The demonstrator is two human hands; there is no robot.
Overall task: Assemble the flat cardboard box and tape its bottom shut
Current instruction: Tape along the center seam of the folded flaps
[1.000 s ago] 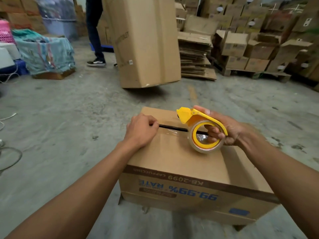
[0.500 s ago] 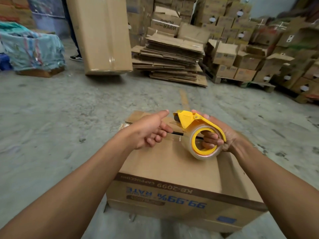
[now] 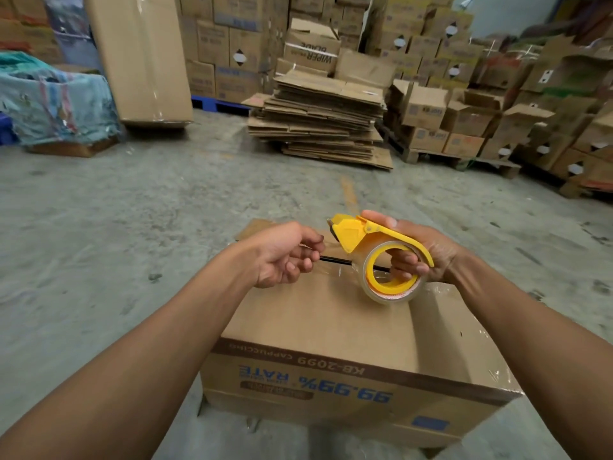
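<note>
Upside-down brown cardboard box (image 3: pixel 331 330), blue print inverted, flap seam gaping.

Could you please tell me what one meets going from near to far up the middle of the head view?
Cardboard box → tape dispenser → bare concrete floor → stack of flattened cartons → stacked boxes.

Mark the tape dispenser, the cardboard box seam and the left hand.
tape dispenser (image 3: pixel 356 234): head view, on the yellow housing near the cutter.
cardboard box seam (image 3: pixel 335 260): head view, on the dark gap between the flaps.
left hand (image 3: pixel 283 252): head view, on the back of the hand.
</note>
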